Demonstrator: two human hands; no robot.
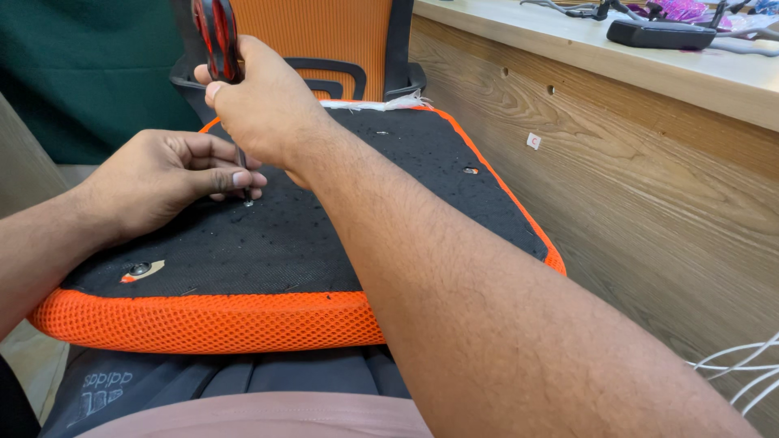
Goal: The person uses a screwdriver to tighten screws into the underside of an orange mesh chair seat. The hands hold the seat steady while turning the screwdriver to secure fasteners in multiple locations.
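Observation:
An upturned chair seat cushion (268,243), black underneath with an orange mesh rim (211,320), lies across my lap. My right hand (264,105) grips a screwdriver with a red and black handle (217,36), held upright with its tip on a small screw (248,202) in the black underside. My left hand (162,178) rests on the cushion, its fingertips steadying the shaft just above the screw. Another screw hole with a metal insert (139,268) shows near the front left corner.
An orange and black office chair (341,40) stands behind the cushion. A wooden counter front (649,203) runs along the right, with a dark case (661,34) and tools on top. White cables (742,373) hang at the lower right.

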